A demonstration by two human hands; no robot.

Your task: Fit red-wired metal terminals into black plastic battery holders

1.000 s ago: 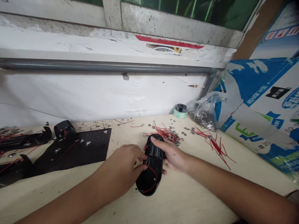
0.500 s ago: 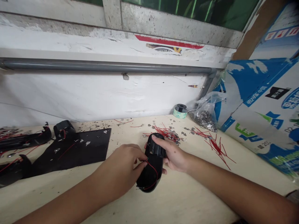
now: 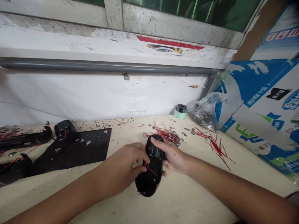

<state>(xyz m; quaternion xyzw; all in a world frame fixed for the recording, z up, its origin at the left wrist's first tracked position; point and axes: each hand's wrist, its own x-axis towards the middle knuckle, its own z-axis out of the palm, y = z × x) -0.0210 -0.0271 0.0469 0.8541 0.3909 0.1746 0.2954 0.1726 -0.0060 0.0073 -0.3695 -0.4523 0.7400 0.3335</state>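
Note:
A black plastic housing (image 3: 149, 183) is held above the tabletop, its hollow side facing up. My right hand (image 3: 173, 154) wraps round its far right side, thumb over the upper end. Inside the housing a red wire (image 3: 153, 171) curves down the right side, and a small metal ring shows near its middle. The thumb and forefinger of my left hand (image 3: 130, 160) are at the housing's left edge, by the upper end of the wire, slightly apart. Whether a fingertip touches the wire is hard to tell.
Red wires with metal tabs (image 3: 167, 133) lie behind the housing, more wires (image 3: 217, 146) to the right. A black mat (image 3: 86, 149) and other black housings (image 3: 25, 140) are left. A tape roll (image 3: 180, 112), bag of metal parts (image 3: 204, 118) and printed carton (image 3: 263, 115) stand behind.
My left thumb and forefinger have parted a little at the wire. The wire's curve has shifted, the metal ring now shows, and the housing's near end sits slightly lower.

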